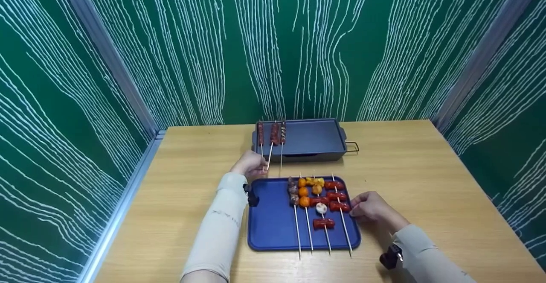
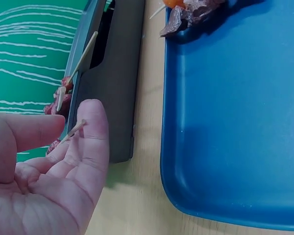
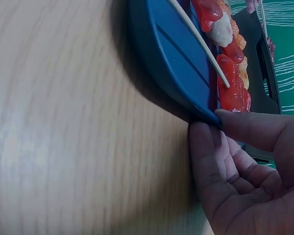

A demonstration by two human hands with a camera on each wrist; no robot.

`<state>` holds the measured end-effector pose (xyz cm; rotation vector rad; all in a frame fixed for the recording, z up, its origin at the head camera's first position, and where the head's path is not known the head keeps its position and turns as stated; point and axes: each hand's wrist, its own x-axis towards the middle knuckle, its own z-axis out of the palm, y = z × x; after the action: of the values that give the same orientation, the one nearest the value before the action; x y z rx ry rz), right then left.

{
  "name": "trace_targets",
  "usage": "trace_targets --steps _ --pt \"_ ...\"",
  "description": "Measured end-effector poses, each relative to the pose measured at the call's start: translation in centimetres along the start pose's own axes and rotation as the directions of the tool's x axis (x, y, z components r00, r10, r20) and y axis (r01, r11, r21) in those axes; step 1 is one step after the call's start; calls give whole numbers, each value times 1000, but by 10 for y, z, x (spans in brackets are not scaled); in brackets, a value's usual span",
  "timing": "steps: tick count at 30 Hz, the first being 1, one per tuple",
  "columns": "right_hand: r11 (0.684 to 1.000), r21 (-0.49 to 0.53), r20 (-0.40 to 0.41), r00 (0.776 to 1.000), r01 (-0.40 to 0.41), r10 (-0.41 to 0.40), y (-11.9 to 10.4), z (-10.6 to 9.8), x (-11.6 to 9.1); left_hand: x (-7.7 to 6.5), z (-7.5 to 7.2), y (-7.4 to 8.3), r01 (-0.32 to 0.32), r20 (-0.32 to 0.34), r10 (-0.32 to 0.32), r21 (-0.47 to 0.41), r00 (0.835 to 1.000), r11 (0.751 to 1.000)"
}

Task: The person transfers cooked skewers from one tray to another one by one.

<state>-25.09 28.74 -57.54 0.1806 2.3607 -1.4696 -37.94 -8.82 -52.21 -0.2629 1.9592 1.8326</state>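
Note:
In the head view my left hand point(image 1: 252, 163) is at the stick ends of the meat skewers on the dark grill point(image 1: 313, 135). One stick end touches its straight index finger point(image 2: 94, 122) in the left wrist view, and the thumb stands apart from it. Three skewers lie at the grill's left: a thin one point(image 1: 260, 133), a thicker meat one point(image 1: 274, 133) and a speckled one point(image 1: 283, 131). My right hand point(image 1: 370, 206) pinches the right rim of the blue tray point(image 1: 268, 223) between thumb and forefinger, close to the red sausage skewer point(image 1: 337, 196).
On the tray's right half lie a dark meat skewer point(image 1: 293, 192), an orange ball skewer point(image 1: 303, 191) and a mixed skewer point(image 1: 323, 223), sticks pointing toward me. A wire handle point(image 1: 353, 147) juts from the grill's right side. Green patterned panels point(image 1: 294, 52) enclose the wooden table point(image 1: 187, 163).

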Motion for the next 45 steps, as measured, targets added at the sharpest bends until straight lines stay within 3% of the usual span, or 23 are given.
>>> trace_targets --steps 17,31,45 --pt "1000 9 8 1000 -2 2 0 -3 1 -2 -6 9 -30 -5 30 14 1000 999" --pt "1000 26 8 1000 -11 10 0 -2 1 -17 -21 21 -66 1 66 27 998 997" --pt "1000 19 8 1000 -23 23 -1 -2 0 -29 -26 10 -101 12 101 19 995 995"
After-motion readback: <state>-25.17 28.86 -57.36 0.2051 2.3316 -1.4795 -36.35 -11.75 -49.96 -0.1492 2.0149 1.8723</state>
